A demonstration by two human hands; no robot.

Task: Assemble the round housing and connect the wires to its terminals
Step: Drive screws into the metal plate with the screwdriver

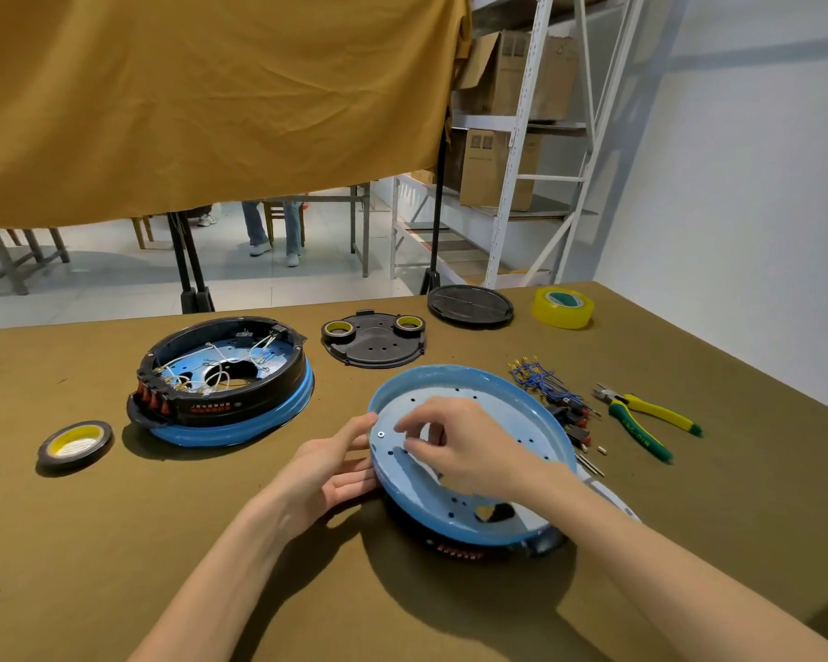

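A round blue housing pan (507, 398) lies in front of me on a black ring with red lettering (455, 550). My left hand (328, 470) holds its left rim, thumb on the edge, fingers under it. My right hand (455, 444) hovers over the pan's floor with its fingertips pinched together; what they pinch is too small to see. A small washer (381, 434) sits on the floor near the left rim. A bundle of blue wires with terminals (541, 375) lies to the right of the pan.
A second housing (221, 379) with white wiring stands at the left. A black plate (374, 346) carrying two tape rolls, a black disc (470, 305), yellow tape (562, 307), green-yellow pliers (641, 418) and another tape roll (75, 444) lie around.
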